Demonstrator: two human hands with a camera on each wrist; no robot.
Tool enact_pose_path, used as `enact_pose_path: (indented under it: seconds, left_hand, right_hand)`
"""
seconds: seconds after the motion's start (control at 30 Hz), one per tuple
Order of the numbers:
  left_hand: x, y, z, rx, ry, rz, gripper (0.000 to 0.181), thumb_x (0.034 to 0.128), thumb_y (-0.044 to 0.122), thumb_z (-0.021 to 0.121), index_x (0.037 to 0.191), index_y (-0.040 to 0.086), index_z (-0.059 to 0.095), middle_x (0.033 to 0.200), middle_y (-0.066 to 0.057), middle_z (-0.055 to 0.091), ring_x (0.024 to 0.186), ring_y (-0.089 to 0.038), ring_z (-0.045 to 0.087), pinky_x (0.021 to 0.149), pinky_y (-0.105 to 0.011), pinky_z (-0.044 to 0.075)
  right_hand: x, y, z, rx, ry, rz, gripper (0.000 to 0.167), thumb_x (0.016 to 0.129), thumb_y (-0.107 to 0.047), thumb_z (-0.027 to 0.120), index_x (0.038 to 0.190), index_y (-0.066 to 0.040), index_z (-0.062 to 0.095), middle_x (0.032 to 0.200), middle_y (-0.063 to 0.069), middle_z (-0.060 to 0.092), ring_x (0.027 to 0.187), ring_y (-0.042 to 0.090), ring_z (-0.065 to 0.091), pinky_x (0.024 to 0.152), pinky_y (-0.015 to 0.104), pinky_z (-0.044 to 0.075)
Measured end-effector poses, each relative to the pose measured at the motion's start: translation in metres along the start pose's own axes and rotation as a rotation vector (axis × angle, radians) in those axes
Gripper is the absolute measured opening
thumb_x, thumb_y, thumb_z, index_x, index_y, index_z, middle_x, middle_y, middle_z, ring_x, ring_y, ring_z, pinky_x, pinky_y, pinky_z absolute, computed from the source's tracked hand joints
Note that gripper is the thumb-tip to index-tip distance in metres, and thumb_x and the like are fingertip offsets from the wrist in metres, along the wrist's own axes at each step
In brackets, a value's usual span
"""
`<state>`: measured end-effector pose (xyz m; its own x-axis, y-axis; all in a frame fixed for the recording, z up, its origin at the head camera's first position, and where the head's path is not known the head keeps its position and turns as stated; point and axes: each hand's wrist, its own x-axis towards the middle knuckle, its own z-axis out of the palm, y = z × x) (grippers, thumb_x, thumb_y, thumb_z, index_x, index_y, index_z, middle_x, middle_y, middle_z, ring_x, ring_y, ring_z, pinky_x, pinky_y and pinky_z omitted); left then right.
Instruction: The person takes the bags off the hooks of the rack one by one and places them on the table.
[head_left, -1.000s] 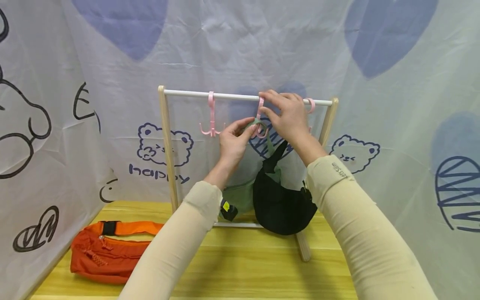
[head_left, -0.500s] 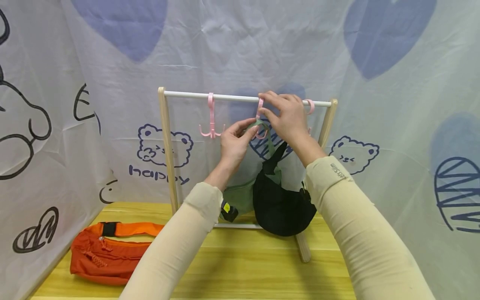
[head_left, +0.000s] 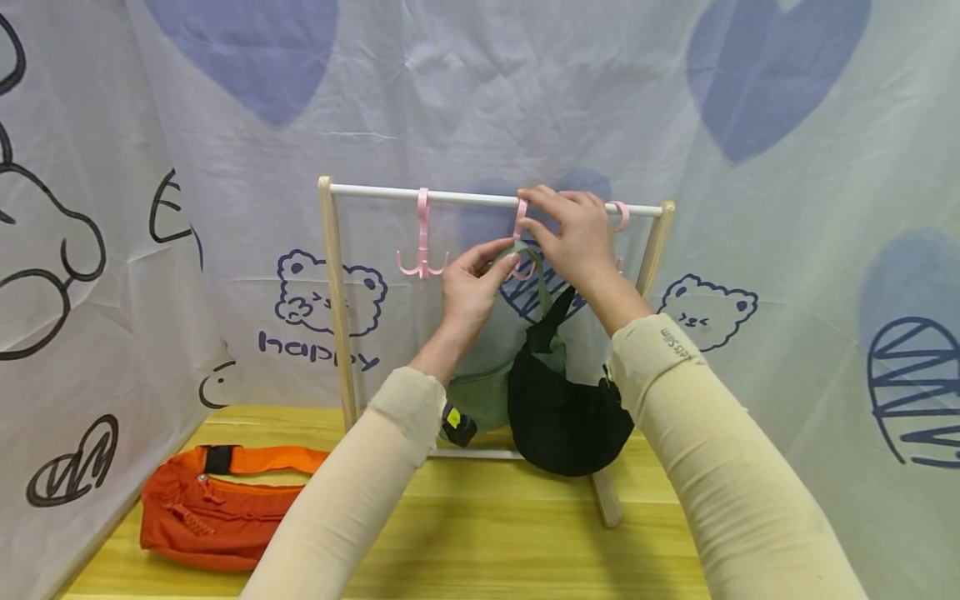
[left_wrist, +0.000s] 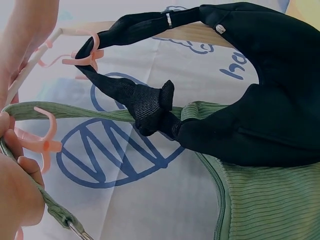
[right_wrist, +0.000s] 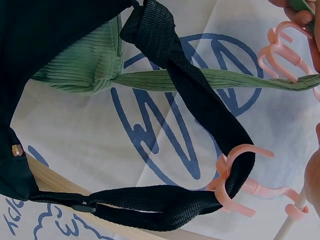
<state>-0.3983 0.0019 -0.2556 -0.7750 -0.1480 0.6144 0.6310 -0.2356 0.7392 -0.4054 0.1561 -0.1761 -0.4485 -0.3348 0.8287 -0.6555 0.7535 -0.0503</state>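
My left hand (head_left: 471, 292) pinches the green strap (left_wrist: 75, 110) of a corduroy bag (head_left: 480, 398) beside the prongs of the middle pink hook (head_left: 521, 218). The fingers and thumb of my right hand (head_left: 577, 237) hold that hook's upper part, close under the white bar. The green bag hangs below, partly behind a black bag (head_left: 570, 425). The black bag's strap (right_wrist: 150, 200) loops over the right pink hook (right_wrist: 220, 185), seen in the right wrist view. In the head view my right hand hides most of that hook.
A left pink hook (head_left: 423, 237) hangs from the white bar (head_left: 375, 192) of a wooden-legged rack. An orange-red waist bag (head_left: 217, 508) lies on the wooden table (head_left: 480, 533) at the left. A printed cloth (head_left: 465, 100) backs the rack.
Both hands keep nearly the same place, the left on the green strap and the right on the middle hook. The whole head view has shifted very slightly.
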Motion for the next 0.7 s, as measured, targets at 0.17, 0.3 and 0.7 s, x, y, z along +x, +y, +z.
enact_pose_path:
  seconds: [0.17, 0.3, 0.7]
  left_hand:
    - [0.0003, 0.0011, 0.0003, 0.0, -0.017, 0.0, 0.029, 0.0933, 0.005, 0.078, 0.121, -0.001, 0.075, 0.118, -0.013, 0.076, 0.097, -0.008, 0.07, 0.084, -0.023, 0.057]
    - [-0.0001, 0.0011, 0.0004, -0.002, -0.028, 0.016, 0.029, 0.0933, 0.004, 0.077, 0.121, -0.002, 0.074, 0.12, -0.014, 0.075, 0.097, -0.007, 0.069, 0.084, -0.022, 0.056]
    - [-0.0051, 0.0009, 0.0016, -0.018, -0.035, 0.037, 0.029, 0.0917, -0.001, 0.078, 0.12, -0.005, 0.074, 0.119, -0.016, 0.075, 0.09, -0.004, 0.068, 0.077, -0.017, 0.054]
  right_hand:
    - [0.0002, -0.0013, -0.0002, -0.005, 0.0, 0.005, 0.044, 0.098, -0.03, 0.074, 0.139, -0.015, 0.069, 0.14, 0.005, 0.067, 0.125, 0.033, 0.061, 0.116, 0.049, 0.038]
    - [0.0005, -0.0014, -0.0003, -0.003, 0.007, 0.0, 0.044, 0.097, -0.029, 0.074, 0.138, -0.015, 0.069, 0.139, 0.005, 0.068, 0.124, 0.033, 0.062, 0.115, 0.049, 0.038]
    - [0.0001, -0.0018, -0.0007, 0.005, 0.014, -0.002, 0.043, 0.097, -0.028, 0.075, 0.138, -0.013, 0.07, 0.139, 0.006, 0.068, 0.124, 0.034, 0.062, 0.116, 0.051, 0.038]
